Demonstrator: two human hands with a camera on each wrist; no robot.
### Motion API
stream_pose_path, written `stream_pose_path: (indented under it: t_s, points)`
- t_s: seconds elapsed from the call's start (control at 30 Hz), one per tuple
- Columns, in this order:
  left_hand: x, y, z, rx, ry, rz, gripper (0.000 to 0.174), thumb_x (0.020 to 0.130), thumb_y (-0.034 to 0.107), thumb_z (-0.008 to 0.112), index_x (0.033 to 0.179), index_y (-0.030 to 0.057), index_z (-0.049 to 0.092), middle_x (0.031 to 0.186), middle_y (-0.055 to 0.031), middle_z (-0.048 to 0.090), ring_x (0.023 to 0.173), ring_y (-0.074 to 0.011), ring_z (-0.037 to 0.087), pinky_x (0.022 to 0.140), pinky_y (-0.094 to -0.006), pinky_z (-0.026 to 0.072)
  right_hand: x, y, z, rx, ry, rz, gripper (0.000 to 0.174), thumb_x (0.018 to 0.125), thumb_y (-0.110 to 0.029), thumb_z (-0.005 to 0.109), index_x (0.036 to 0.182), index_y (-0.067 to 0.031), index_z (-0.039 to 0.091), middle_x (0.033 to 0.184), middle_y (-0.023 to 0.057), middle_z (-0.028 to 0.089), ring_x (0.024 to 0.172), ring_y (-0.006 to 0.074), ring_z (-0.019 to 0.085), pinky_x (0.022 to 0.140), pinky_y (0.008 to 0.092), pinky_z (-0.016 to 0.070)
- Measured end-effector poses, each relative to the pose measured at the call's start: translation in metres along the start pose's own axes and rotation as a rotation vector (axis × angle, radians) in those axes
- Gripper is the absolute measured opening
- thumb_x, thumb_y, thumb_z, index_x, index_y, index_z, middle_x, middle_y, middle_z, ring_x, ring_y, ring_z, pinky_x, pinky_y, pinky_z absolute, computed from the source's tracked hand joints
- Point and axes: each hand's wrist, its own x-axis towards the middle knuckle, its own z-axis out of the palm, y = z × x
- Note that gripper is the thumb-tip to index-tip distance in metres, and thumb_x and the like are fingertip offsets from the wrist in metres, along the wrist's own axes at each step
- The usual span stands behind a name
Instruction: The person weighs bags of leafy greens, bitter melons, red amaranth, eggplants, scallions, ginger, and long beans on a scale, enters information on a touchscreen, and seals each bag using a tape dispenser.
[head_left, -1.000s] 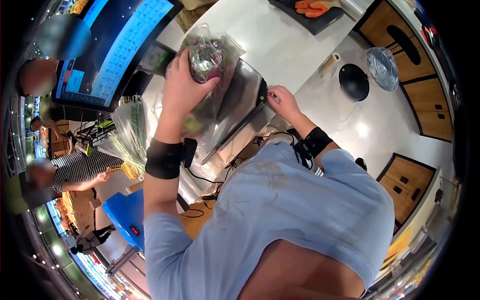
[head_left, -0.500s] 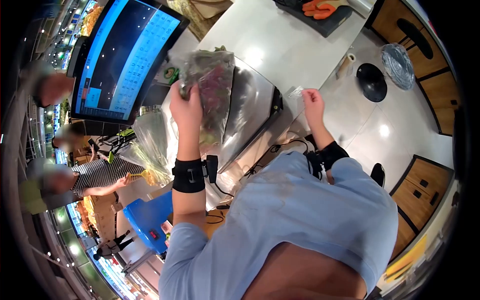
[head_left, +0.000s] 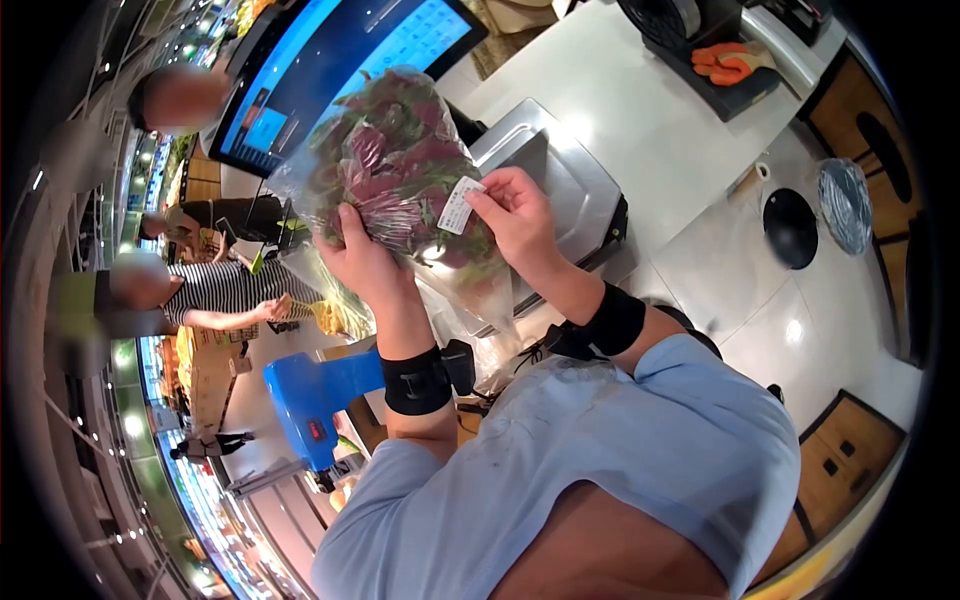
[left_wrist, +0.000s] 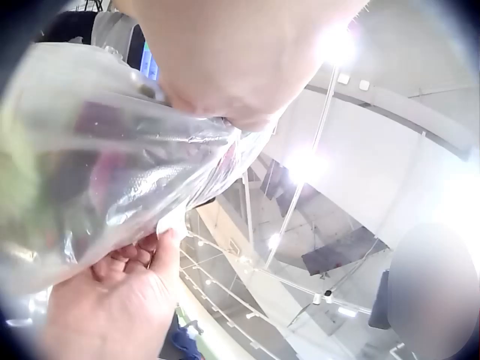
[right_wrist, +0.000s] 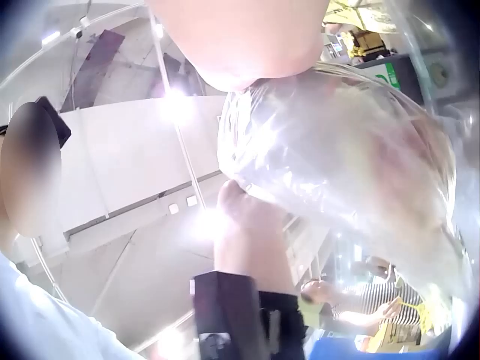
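A clear plastic bag of red-and-green leafy vegetables [head_left: 400, 165] is held up over the steel scale plate [head_left: 575, 185]. My left hand [head_left: 365, 258] grips its lower left side, thumb on the front and the other fingers mostly hidden behind. At the bag's right side, my right hand [head_left: 522, 222] pinches a small white printed label [head_left: 459, 205] by its right edge, the label lying against the plastic. The left wrist view shows the crinkled bag [left_wrist: 97, 172] close up, with the right hand's thumb [left_wrist: 169, 241] at the white label.
Beyond the bag stands a touchscreen [head_left: 350, 80]. Orange gloves [head_left: 728, 63] lie on a dark plate at the white counter's [head_left: 620, 85] far right. A blue machine [head_left: 310, 400] stands at left, near a person in a striped top [head_left: 215, 292]. A black stool [head_left: 790, 228] is right.
My left hand has raised the bag off the scale and turned it toward me. My right hand has brought the label from the right, over the floor, to the bag's front.
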Motion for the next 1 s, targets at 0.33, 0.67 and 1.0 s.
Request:
stream_pose_path:
  t_s: [0.33, 0.67, 1.0]
  points:
    - [-0.017, 0.052, -0.015, -0.131, 0.023, 0.079, 0.021, 0.093, 0.006, 0.052, 0.113, -0.0008, 0.048, 0.105, -0.0096, 0.059, 0.092, -0.0161, 0.059, 0.077, -0.0302, 0.0500, -0.002, 0.018, 0.030, -0.284, -0.082, -0.188, 0.073, 0.068, -0.005, 0.079, 0.127, -0.0050, 0.036, 0.094, 0.0029, 0.050, 0.079, 0.0093, 0.047, 0.068, 0.0226, 0.0446]
    - [-0.013, 0.089, -0.053, -0.059, -0.402, 0.145, 0.053, 0.087, 0.016, 0.062, 0.131, -0.0032, 0.039, 0.111, -0.0092, 0.056, 0.105, -0.0165, 0.053, 0.095, -0.0295, 0.0395, 0.002, 0.027, 0.011, 0.346, -0.602, 0.451, 0.102, 0.068, -0.033, 0.082, 0.142, -0.0042, 0.020, 0.129, 0.0097, 0.047, 0.117, 0.0205, 0.049, 0.097, 0.0343, 0.0438]
    - [0.013, 0.097, 0.027, 0.040, -0.224, 0.137, 0.025, 0.097, 0.014, 0.048, 0.092, -0.0036, 0.066, 0.086, -0.0061, 0.066, 0.075, -0.0088, 0.059, 0.067, -0.0202, 0.0437, 0.000, 0.017, -0.015, 0.317, -0.428, 0.325, 0.056, 0.086, -0.035, 0.059, 0.130, -0.0065, 0.040, 0.124, 0.0087, 0.053, 0.111, 0.0232, 0.056, 0.094, 0.0404, 0.0488]
